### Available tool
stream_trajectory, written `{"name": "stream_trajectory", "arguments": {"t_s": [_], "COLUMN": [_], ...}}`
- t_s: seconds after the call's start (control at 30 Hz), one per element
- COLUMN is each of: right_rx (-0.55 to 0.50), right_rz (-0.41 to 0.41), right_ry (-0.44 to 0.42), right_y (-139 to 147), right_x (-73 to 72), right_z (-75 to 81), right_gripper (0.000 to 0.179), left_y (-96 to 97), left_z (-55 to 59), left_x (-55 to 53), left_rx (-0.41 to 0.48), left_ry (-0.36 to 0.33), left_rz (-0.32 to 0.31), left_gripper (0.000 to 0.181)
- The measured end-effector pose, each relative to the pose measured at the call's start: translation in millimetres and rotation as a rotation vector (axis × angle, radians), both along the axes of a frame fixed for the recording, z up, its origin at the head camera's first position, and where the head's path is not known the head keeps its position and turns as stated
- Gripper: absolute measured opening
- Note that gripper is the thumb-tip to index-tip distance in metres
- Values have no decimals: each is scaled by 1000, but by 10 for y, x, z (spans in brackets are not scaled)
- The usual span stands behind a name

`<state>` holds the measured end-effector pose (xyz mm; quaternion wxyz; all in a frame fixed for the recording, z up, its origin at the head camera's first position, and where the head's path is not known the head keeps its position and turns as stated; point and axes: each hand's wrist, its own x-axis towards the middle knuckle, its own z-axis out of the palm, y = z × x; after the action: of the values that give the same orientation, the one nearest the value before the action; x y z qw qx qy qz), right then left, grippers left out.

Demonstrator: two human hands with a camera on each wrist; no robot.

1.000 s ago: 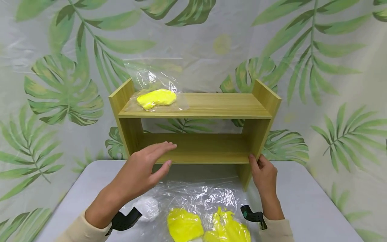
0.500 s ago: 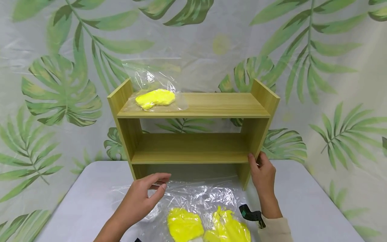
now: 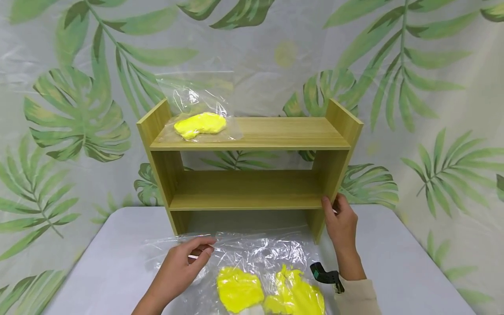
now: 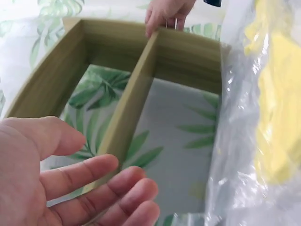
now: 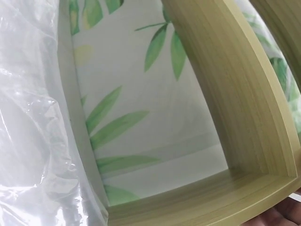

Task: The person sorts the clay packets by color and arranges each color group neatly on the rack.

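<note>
A wooden two-tier shelf (image 3: 252, 202) stands on the white table. My right hand (image 3: 341, 223) grips its right side panel near the lower board, thumb in front and fingers round the outside. In the right wrist view a bit of the fingers (image 5: 277, 217) shows under the panel's edge. My left hand (image 3: 182, 266) hovers over the near plastic bags, fingers loosely bent. The left wrist view shows that hand (image 4: 70, 176) holding nothing, before the shelf. Below lie two yellow lumps, one rounded yellow lump (image 3: 240, 289) and one ragged yellow lump (image 3: 297, 291), in clear plastic.
Another yellow lump (image 3: 201, 124) in a clear bag (image 3: 197, 96) sits on the left of the top board. Crinkled clear plastic (image 3: 271, 247) spreads in front of the shelf. A leaf-patterned cloth (image 3: 256, 52) hangs behind the white table (image 3: 110, 258).
My left hand has come down from in front of the lower board to just above the near plastic bags. My right hand keeps its grip on the side panel.
</note>
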<state>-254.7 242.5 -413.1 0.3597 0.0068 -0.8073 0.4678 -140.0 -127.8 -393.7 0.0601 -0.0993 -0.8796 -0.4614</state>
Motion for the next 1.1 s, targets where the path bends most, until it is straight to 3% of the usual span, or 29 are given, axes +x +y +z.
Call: {"name": "stream_trajectory", "arguments": {"t_s": [0.23, 0.33, 0.57, 0.7, 0.8, 0.93, 1.1], "right_rx": [7, 3, -3, 0, 4, 5, 6], "right_rz": [3, 7, -2, -13, -11, -7, -7], "right_ry": [-2, 0, 5, 2, -4, -8, -2], "right_y": [-10, -17, -20, -19, -21, -28, -36], "right_x": [-15, -11, 3, 6, 3, 3, 11], "right_z": [-5, -7, -1, 10, 8, 2, 8], "right_gripper": [32, 32, 30, 30, 31, 32, 32], "left_y": [-62, -79, -108, -115, -120, -113, -85], "left_z": [-236, -312, -393, -411, -431, -486, -549], "left_x": [-6, -5, 16, 19, 26, 23, -7], "left_rx": [-117, -160, -266, -327, -346, -314, -276], "left_ry": [28, 34, -27, -56, -99, -111, -97], "left_rz": [70, 63, 50, 4, -54, -110, -81], "left_gripper": [12, 10, 9, 23, 34, 27, 14]}}
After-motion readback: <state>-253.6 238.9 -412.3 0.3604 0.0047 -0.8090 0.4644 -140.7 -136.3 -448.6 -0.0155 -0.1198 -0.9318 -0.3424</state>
